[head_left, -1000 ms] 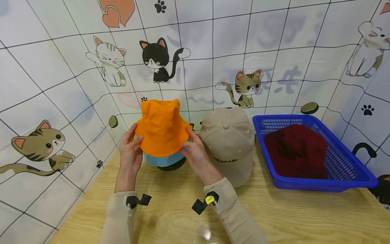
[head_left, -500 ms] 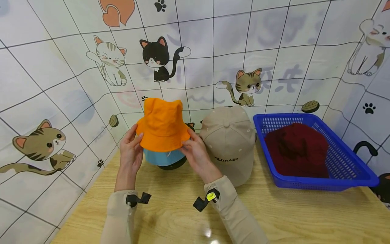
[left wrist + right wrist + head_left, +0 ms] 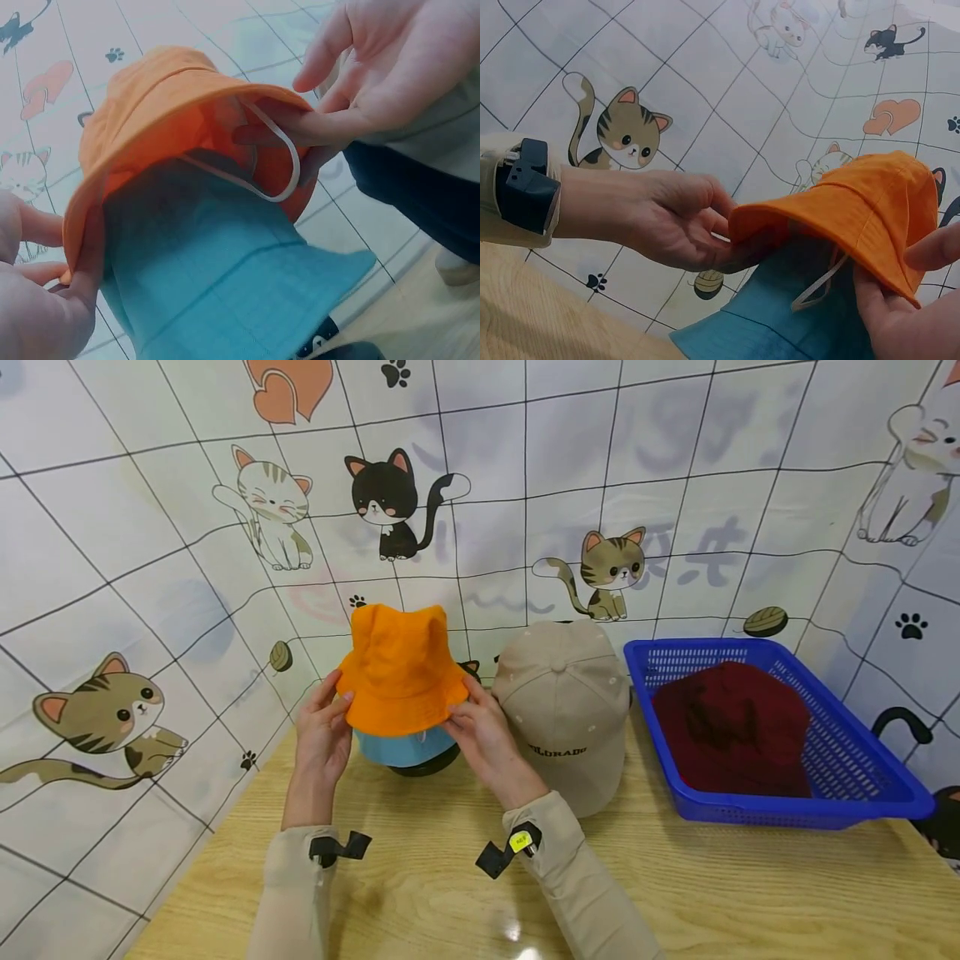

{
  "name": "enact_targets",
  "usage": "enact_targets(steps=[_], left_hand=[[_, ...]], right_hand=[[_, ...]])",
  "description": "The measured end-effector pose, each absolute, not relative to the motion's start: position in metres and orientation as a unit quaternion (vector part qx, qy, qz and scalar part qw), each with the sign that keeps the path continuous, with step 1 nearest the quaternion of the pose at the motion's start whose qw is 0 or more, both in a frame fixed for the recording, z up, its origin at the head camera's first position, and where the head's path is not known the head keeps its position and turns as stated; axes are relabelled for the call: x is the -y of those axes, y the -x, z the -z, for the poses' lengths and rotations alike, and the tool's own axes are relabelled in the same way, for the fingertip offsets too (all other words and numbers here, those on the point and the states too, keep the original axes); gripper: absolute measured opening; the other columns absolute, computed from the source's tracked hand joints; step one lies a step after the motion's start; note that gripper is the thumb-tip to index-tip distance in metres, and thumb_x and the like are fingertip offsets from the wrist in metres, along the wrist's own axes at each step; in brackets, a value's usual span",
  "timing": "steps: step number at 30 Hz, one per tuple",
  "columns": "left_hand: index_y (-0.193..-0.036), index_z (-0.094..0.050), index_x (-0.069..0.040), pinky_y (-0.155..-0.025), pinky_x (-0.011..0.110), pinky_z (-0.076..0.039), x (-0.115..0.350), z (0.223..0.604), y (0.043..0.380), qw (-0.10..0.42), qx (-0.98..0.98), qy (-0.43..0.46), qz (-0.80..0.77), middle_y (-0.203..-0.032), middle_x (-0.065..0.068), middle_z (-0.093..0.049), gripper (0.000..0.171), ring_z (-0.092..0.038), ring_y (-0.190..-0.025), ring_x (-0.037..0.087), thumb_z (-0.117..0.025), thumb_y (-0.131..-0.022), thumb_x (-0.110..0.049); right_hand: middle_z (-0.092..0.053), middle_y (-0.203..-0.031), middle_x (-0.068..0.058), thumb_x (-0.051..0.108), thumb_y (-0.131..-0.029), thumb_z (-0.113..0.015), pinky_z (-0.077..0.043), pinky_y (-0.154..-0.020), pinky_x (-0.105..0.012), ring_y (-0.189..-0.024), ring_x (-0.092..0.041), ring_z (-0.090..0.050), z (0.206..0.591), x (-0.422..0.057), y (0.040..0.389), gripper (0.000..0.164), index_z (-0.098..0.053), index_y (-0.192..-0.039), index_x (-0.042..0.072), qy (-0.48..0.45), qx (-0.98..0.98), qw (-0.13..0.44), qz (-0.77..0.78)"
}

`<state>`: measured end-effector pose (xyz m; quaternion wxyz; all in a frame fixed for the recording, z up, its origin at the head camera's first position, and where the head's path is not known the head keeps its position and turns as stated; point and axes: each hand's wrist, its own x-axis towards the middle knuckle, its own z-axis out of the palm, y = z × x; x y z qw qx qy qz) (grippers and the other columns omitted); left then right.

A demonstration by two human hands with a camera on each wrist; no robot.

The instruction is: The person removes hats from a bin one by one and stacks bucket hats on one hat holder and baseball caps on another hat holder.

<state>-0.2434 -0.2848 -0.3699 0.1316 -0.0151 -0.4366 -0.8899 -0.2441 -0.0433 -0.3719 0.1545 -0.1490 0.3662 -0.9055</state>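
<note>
Both hands hold an orange bucket hat point(image 3: 399, 668) by its brim, one on each side. The left hand point(image 3: 322, 731) pinches the left brim between thumb and fingers; the right hand point(image 3: 483, 731) pinches the right brim. Directly beneath is a light blue bucket hat point(image 3: 202, 262), its crown reaching up into the orange hat's opening in both wrist views. A white cord point(image 3: 289, 169) loops down from inside the orange hat. Below the blue hat shows a dark round base point(image 3: 427, 766) on the table.
A beige baseball cap point(image 3: 558, 710) with dark lettering stands just right of the right hand. Farther right, a blue plastic basket point(image 3: 847, 768) contains a dark red hat point(image 3: 727, 727). A cat-printed wall covering point(image 3: 495, 510) rises behind the wooden table point(image 3: 427, 877).
The orange hat's front brim has tilted up and risen slightly, baring more of the blue hat, then dipped a little. Both hands keep hold of the brim.
</note>
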Motion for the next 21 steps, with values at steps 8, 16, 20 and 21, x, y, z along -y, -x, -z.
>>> enact_targets(steps=[8,16,20,21], left_hand=[[-0.164,-0.02,-0.004,-0.104,0.024,-0.053,0.288,0.375,0.239,0.097,0.371,0.123,0.915,-0.173,0.005,-0.019,0.068,-0.038,-0.147,0.019,-0.034,-0.102,0.018],[-0.165,-0.021,-0.008,-0.103,0.024,-0.053,0.293,0.379,0.239,0.092,0.419,0.102,0.897,-0.174,0.001,-0.016,0.075,-0.026,-0.156,0.02,-0.041,-0.099,0.021],[-0.164,-0.026,-0.008,-0.102,0.025,-0.052,0.292,0.378,0.241,0.099,0.436,0.074,0.891,-0.173,0.0,-0.021,0.07,-0.036,-0.149,0.018,-0.045,-0.101,0.016],[-0.163,-0.028,-0.008,-0.103,0.026,-0.051,0.292,0.378,0.241,0.1,0.439,0.066,0.89,-0.172,-0.001,-0.023,0.067,-0.038,-0.148,0.017,-0.046,-0.102,0.014]], right_hand=[[0.013,-0.175,-0.004,-0.015,-0.097,-0.041,-0.027,-0.127,-0.055,-0.158,-0.031,-0.026,0.373,0.042,0.244,0.086,-0.002,-0.167,0.016,0.187,-0.35,0.144,0.906],[-0.011,-0.173,-0.016,-0.014,-0.094,-0.04,-0.028,-0.127,-0.054,-0.156,-0.033,-0.028,0.379,0.043,0.248,0.084,-0.009,-0.167,0.011,0.128,-0.382,0.148,0.903],[-0.017,-0.171,-0.018,-0.014,-0.093,-0.041,-0.032,-0.125,-0.053,-0.152,-0.037,-0.035,0.381,0.044,0.249,0.081,-0.015,-0.166,0.009,0.084,-0.399,0.156,0.9],[-0.018,-0.171,-0.018,-0.014,-0.093,-0.042,-0.033,-0.125,-0.052,-0.15,-0.037,-0.037,0.381,0.044,0.249,0.081,-0.016,-0.166,0.009,0.077,-0.401,0.158,0.899]])
